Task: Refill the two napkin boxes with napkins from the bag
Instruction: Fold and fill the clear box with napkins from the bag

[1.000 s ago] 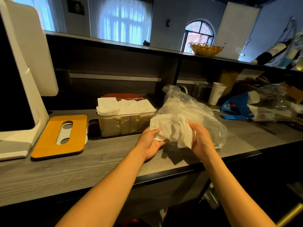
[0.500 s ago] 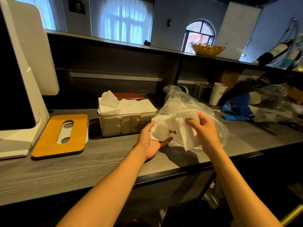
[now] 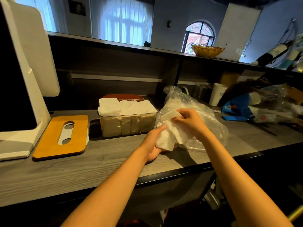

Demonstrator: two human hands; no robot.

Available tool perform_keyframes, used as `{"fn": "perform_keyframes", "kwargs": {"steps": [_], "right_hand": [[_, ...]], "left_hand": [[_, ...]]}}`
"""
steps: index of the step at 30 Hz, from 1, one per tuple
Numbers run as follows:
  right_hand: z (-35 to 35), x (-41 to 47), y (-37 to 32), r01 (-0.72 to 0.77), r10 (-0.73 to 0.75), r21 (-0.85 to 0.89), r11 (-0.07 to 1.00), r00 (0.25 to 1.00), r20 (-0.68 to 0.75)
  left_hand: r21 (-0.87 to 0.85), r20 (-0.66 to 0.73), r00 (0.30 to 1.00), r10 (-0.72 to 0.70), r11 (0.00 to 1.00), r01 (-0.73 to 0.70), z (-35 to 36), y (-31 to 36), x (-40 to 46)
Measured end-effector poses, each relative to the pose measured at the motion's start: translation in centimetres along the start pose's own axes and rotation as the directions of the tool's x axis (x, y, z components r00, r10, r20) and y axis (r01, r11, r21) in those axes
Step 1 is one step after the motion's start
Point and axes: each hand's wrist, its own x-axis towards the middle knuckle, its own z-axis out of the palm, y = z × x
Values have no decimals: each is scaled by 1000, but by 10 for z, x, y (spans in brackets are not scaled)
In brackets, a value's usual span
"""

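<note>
A person stands at a grey wooden tabletop, sorting a bunch of white napkins in front of a clear plastic bag. The left hand cups the bunch from below; the right hand pinches one napkin at the top. To the left sits an open clear napkin box, heaped full, its orange lid lying nearby. Next, probably, squaring the bunch and carrying it to a box.

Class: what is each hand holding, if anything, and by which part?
Both hold the napkins at the bag mouth: the left hand supports the wad from its lower left, and the right hand pinches its top edge.
</note>
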Motion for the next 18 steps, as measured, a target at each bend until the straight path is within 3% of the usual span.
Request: {"fn": "perform_keyframes", "kwargs": {"steps": [3, 6, 9, 11, 18], "right_hand": [[3, 1, 9, -21, 34, 73, 997, 981, -189], [-1, -3, 9, -3, 104, 247, 969, 912, -396], [2, -8, 3, -30, 229, 513, 858, 916, -330], [15, -10, 2, -59, 264, 569, 820, 921, -286], [67, -11, 18, -146, 306, 412, 899, 883, -355]], "left_hand": [[79, -60, 998, 27, 997, -22, 1, -1, 2], [12, -96, 995, 18, 1000, -17, 1, 0, 2], [-82, -99, 995, -28, 996, 20, -2, 1, 4], [-100, -63, 997, -40, 994, 33, -4, 1, 4], [-64, -19, 999, -33, 997, 31, 3, 2, -7]]}}
